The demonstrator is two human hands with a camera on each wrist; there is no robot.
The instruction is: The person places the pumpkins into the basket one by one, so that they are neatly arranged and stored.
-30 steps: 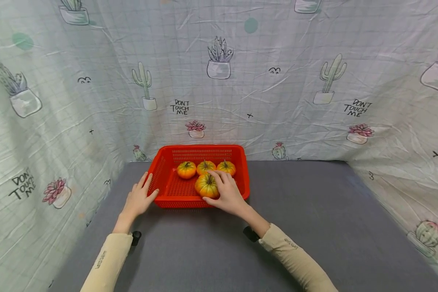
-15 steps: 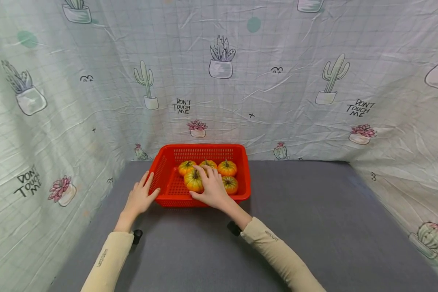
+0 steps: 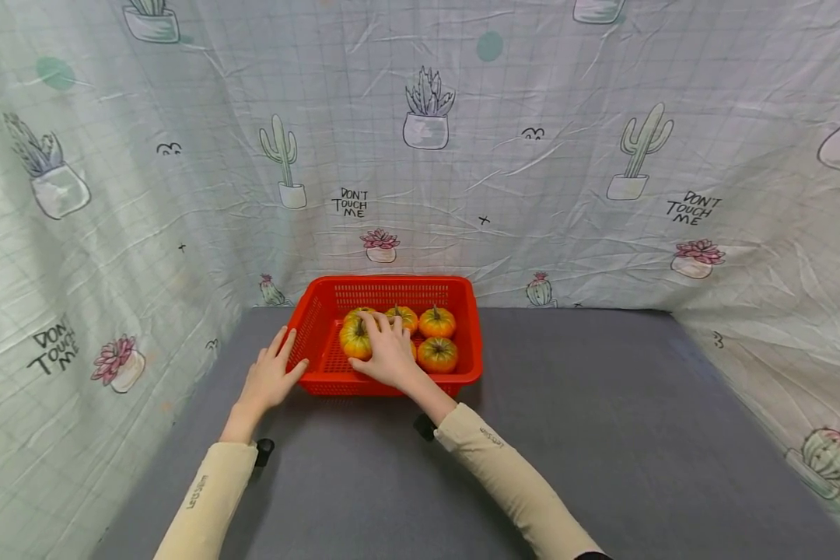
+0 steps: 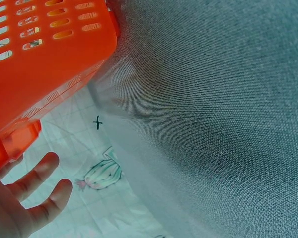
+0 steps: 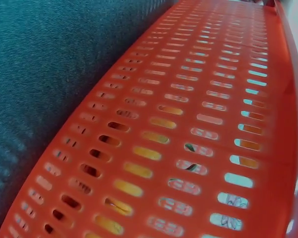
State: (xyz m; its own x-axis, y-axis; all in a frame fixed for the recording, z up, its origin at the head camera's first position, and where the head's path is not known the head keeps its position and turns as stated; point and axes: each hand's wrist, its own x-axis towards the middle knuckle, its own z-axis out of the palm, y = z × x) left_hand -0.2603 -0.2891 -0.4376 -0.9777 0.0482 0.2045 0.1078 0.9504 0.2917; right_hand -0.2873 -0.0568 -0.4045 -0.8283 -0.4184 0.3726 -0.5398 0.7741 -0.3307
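Observation:
In the head view my right hand (image 3: 386, 354) reaches over the front of a red plastic basket (image 3: 350, 385) and grips a small orange-yellow pumpkin (image 3: 354, 341) with thumb and fingers. More small pumpkins sit in the basket: one at the front right (image 3: 437, 355), one at the back right (image 3: 437, 322), others partly hidden by the hand and the held one. My left hand (image 3: 269, 379) lies at the basket's left front corner, fingers spread along the rim. In the left wrist view its fingers (image 4: 39, 171) are loosely extended beside the basket. The right wrist view shows only slotted wall, not the hand.
A dark grey cloth-covered table (image 3: 567, 412) extends in front of and right of the basket. A pale curtain (image 3: 532, 187) with cactus drawings hangs behind and along both sides. Its back panel meets the table just behind the basket.
My right hand has moved left across the basket with the pumpkin in its grip, uncovering the front-right pumpkin. The left hand has stayed at the corner. The head view has shifted slightly.

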